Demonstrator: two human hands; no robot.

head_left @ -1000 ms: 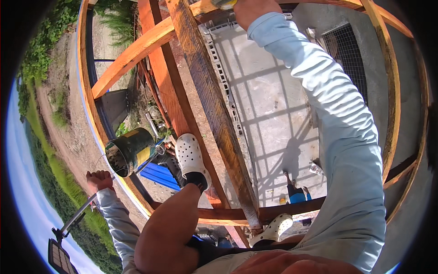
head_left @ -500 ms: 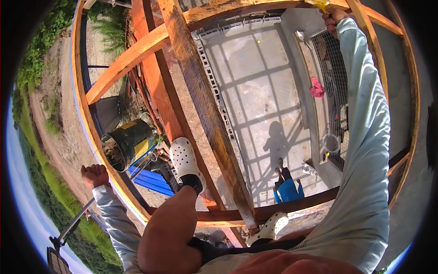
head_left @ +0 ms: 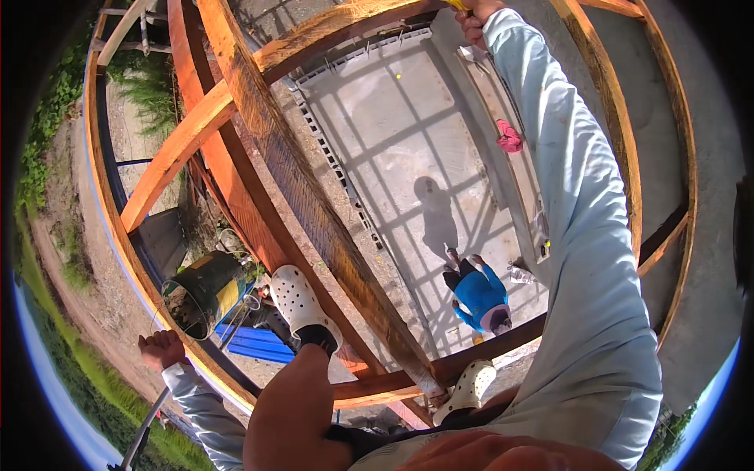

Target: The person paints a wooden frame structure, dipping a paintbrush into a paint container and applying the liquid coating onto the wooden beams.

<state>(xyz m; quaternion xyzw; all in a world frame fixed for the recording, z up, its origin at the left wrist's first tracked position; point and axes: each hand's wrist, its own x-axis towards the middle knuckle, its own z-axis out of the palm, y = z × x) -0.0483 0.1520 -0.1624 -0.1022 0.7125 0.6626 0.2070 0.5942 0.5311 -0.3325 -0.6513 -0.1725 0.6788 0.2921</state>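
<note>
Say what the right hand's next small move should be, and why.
The right hand should probably tighten on the yellow object: the timber frame has open gaps, and a person in blue is on the concrete floor below, so dropping it seems risky.

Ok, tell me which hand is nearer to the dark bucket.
Left. The left hand, curled into a fist, is just below and left of the dark bucket in the picture; the right hand is much farther, up and right at the top edge.

One head-worn fisheye looks steeply down through the timber beams.
</note>
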